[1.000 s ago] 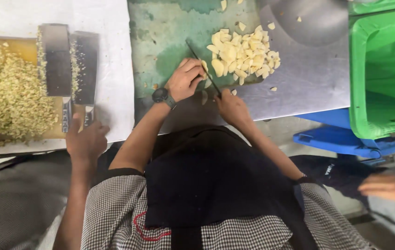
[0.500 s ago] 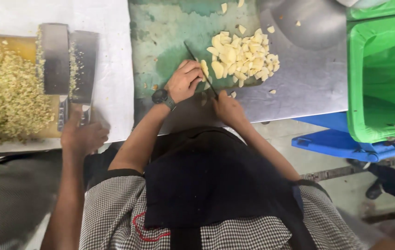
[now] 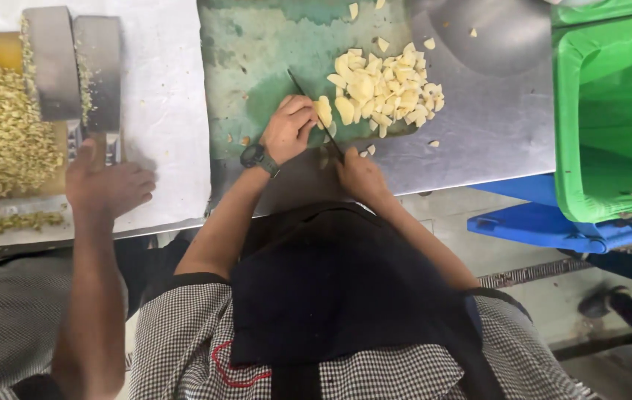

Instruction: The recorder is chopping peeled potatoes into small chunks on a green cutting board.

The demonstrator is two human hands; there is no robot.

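My left hand (image 3: 290, 127), with a dark watch on its wrist, presses a pale vegetable piece (image 3: 323, 111) onto the green cutting board (image 3: 257, 67). My right hand (image 3: 360, 174) grips a thin dark knife (image 3: 316, 111) near the board's front edge. Its blade slants up and to the left, right beside my left fingers. A heap of pale cut slices (image 3: 386, 89) lies on the board just right of the knife.
On the left, another person's hand (image 3: 105, 185) holds two cleavers (image 3: 71, 67) beside a pile of chopped yellow-green bits (image 3: 1, 126). A green crate (image 3: 612, 111) stands at the right on a blue one (image 3: 538, 226). A metal bowl (image 3: 494, 30) sits behind the slices.
My hands and knife have stayed at the same spot on the board with small shifts. The other person's hand has lifted slightly at the cleaver handles.
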